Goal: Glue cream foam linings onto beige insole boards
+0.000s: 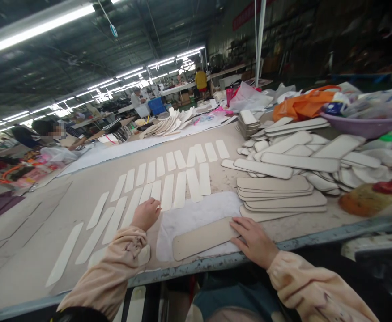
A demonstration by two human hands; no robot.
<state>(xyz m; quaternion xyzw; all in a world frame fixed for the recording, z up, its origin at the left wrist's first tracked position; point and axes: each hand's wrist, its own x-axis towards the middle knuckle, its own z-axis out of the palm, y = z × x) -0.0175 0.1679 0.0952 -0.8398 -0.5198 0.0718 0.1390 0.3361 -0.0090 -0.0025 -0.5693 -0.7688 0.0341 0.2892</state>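
My left hand point(146, 213) is over the near row of white strips point(168, 190), its fingers pinched together at the lower end of one white strip point(154, 191). The fingertips partly hide that end. My right hand point(254, 239) grips the right end of a beige rounded panel point(202, 239), fingers along its upper corner and thumb at the lower side. This panel lies slightly tilted on a white cloth point(212, 205) near the table's front edge. The strips lie in two slanting rows to the left and beyond the cloth.
Stacked beige panels point(276, 190) sit right of the cloth, with a loose heap of panels point(300, 156) behind. A stained brown-and-red object point(367, 199) lies at the right edge. Farther back are a purple basin point(367, 123) and an orange bag point(303, 105). Other people work in the distance.
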